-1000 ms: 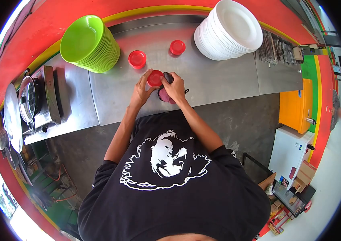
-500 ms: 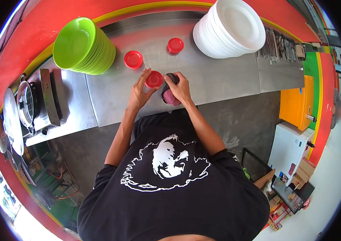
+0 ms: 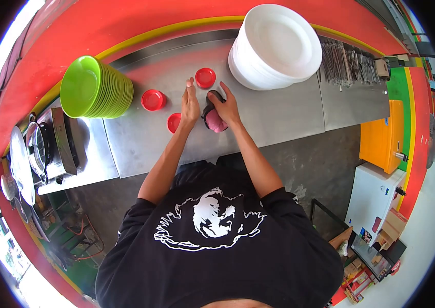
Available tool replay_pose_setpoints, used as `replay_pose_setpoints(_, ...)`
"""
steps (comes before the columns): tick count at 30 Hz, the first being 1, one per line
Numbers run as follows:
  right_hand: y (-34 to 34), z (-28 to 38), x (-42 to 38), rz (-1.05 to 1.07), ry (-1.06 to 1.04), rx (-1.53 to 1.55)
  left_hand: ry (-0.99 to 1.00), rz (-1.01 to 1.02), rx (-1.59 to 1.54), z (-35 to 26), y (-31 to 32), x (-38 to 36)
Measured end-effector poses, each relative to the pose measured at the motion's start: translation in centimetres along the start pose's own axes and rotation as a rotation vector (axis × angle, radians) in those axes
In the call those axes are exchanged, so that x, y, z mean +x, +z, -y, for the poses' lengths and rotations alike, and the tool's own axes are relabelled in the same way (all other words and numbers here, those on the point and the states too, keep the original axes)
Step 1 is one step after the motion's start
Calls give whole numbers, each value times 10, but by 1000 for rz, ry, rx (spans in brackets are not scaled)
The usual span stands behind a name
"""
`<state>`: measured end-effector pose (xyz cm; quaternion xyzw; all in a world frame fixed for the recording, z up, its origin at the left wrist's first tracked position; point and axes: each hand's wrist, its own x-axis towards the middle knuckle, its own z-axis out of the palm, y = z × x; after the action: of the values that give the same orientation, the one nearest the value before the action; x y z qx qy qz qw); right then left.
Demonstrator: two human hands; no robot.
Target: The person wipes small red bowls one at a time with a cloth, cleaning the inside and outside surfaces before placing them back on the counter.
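My right hand (image 3: 226, 106) grips a bunched dark and pink cloth (image 3: 216, 121) on the steel counter, thumb over its dark part. My left hand (image 3: 191, 107) is open, fingers stretched forward, palm turned towards the cloth with a small gap between. Just left of that hand sits a small red bowl (image 3: 173, 122), its right side partly hidden by the hand. Another red bowl (image 3: 153, 100) lies farther left, and a third red bowl (image 3: 205, 78) stands beyond my fingertips.
Stacked green bowls (image 3: 81, 87) stand at the counter's left. White plates (image 3: 279, 46) are piled at the back right, with metal cutlery (image 3: 348, 62) beside them. A stove with a glass-lidded pan (image 3: 36, 146) is at far left. The steel counter (image 3: 274, 115) ends near my body.
My left hand has let go of the nearest red bowl and moved right, towards the cloth. The right hand still holds the cloth. The whole view has shifted, putting the counter lower.
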<state>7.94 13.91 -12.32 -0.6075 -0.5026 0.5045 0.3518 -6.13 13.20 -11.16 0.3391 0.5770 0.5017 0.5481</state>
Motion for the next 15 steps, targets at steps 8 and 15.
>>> replay_pose_setpoints(8, -3, -11, 39, 131, -89, -89, -28, -82, 52, 21, 16, 30)
replay_pose_setpoints(15, -9, -13, 47, 245, -92, -111, -15, -180, 80, 36, 26, 29)
